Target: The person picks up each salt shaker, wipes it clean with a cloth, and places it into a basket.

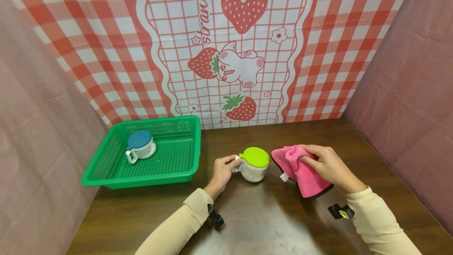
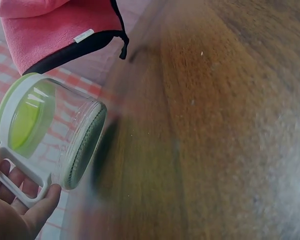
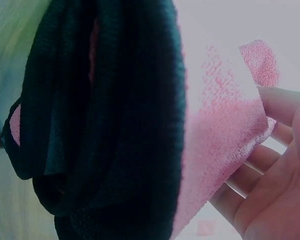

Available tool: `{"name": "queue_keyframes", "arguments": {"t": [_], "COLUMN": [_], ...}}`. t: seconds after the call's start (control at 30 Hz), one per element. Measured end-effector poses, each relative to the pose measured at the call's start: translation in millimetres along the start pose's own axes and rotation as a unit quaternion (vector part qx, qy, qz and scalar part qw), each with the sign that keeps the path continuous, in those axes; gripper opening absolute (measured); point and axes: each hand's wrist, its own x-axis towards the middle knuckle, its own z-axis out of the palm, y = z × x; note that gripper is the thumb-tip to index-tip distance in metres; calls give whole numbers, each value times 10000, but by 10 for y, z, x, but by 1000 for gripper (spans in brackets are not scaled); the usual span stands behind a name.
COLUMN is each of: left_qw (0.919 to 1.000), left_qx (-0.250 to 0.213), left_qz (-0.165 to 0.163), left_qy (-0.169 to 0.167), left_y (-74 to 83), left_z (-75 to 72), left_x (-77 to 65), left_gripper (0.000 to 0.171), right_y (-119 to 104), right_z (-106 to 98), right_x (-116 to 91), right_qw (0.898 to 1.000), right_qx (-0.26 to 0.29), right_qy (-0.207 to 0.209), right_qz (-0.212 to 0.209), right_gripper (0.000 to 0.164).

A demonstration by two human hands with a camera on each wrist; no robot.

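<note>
A glass seasoning jar [image 1: 253, 170] with a lime-green lid [image 1: 255, 157] is at the middle of the table in the head view. My left hand [image 1: 222, 174] holds it by its white handle [image 2: 21, 181], with the thumb up near the lid. In the left wrist view the jar's base [image 2: 86, 145] seems slightly off the wood. My right hand [image 1: 327, 166] grips a pink cloth [image 1: 307, 174] with dark edging, bunched at the top and hanging down to the right of the jar. Folds of the cloth [image 3: 215, 135] fill much of the right wrist view.
A green plastic basket [image 1: 141, 181] stands at the left of the brown wooden table [image 1: 255, 223]. Inside it sits a similar jar [image 1: 146, 151] with a blue lid [image 1: 139, 139]. A strawberry-patterned checked curtain [image 1: 226, 70] hangs behind, and pink drapes [image 1: 407, 89] flank both sides.
</note>
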Motion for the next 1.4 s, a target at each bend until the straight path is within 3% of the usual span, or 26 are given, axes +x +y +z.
{"name": "queue_keyframes", "arguments": {"t": [0.23, 0.43, 0.67, 0.87, 1.1, 1.4], "left_qw": [9999, 9984, 9947, 9894, 9781, 9750], "left_qx": [160, 538, 999, 1424, 1973, 2106], "left_qz": [4, 125, 220, 244, 651, 709], "left_qy": [59, 107, 109, 146, 96, -54], "left_y": [-20, -19, -14, 14, 70, 59], "left_z": [-14, -34, -65, -68, -49, -9], "left_x": [-6, -69, -142, -211, -309, -361], "left_gripper": [29, 29, 28, 25, 20, 22], "right_y": [4, 1, -68, -99, -136, -178], "right_z": [2, 5, 1, 4, 7, 43], "right_x": [4, 0, -4, -10, -16, -23], "right_qw": [9997, 9999, 9987, 9961, 9934, 9890], "right_qx": [75, -29, -343, -658, -774, -1287], "right_qy": [-150, -72, 16, -61, -237, -241], "right_qz": [157, 81, 365, 592, 807, 695], "right_gripper": [31, 30, 27, 23, 29, 27]}}
